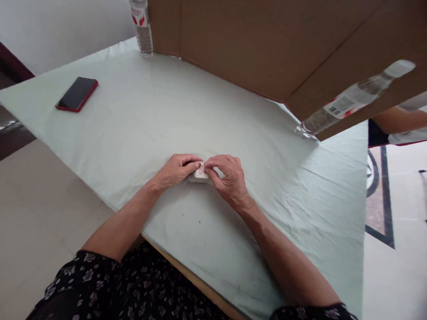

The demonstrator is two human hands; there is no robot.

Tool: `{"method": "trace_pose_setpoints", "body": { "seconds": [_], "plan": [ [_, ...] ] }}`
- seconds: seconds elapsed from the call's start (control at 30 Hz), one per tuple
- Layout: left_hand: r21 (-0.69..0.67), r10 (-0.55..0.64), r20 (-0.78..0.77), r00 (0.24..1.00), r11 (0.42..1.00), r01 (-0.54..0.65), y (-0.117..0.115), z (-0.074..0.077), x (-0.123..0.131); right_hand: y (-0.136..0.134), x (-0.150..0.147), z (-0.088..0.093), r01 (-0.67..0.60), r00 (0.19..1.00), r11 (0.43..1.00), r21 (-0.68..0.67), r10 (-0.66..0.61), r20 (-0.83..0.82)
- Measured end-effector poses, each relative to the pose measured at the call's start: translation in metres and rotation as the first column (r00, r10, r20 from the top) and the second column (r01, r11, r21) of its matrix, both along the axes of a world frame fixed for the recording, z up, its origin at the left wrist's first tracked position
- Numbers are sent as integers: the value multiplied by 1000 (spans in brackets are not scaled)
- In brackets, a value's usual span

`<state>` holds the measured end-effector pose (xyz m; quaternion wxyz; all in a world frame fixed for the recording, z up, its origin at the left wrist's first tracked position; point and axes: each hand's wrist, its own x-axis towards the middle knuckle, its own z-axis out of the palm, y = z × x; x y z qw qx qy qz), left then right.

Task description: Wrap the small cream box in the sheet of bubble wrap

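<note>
A small white box (200, 172) with reddish print lies low over the pale green tablecloth (141, 121), between my two hands. My left hand (177, 170) is closed on its left side, thumb and fingers at the upper edge. At the box's upper right, my right hand (228, 177) is in a pinch, with thumb and index finger against it. The fingertips cover part of the box, and whether it is open cannot be made out.
A dark phone with a red case (77, 94) lies at the upper left. One water bottle (141, 23) stands by the brown cardboard panel (234, 36); another bottle (351, 100) is at its right end. Beyond, another person's arm (402, 119) shows at the right.
</note>
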<state>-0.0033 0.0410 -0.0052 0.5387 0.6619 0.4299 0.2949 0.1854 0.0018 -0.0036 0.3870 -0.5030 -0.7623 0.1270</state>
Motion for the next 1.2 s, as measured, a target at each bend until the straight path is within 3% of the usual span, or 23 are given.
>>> {"method": "trace_pose_setpoints", "body": {
  "seconds": [0.17,0.3,0.37,0.53,0.7,0.87,1.2],
  "plan": [
    [-6,28,2,1000,1000,-28,-1,0,1,-5,0,1,-50,998,999,7,50,35],
    [-58,27,57,998,998,-24,-3,1,1,-7,15,8,28,991,1000,1,-27,-127],
    [-82,28,86,996,996,-21,-4,2,1,-6,27,8,3,986,997,-81,-17,-168],
    [-109,48,110,993,993,-36,-6,5,3,2,35,-10,-192,979,933,-306,160,-126],
    [-81,87,93,992,994,-80,-8,5,4,1,21,-23,-139,987,961,-237,114,-113],
    [-65,125,175,977,991,-115,-7,-2,4,-10,18,-28,-67,993,976,-209,46,-104],
    [-17,161,169,972,987,-161,-10,-10,0,-12,31,-30,-149,982,951,-272,111,-151]
  ]
}}
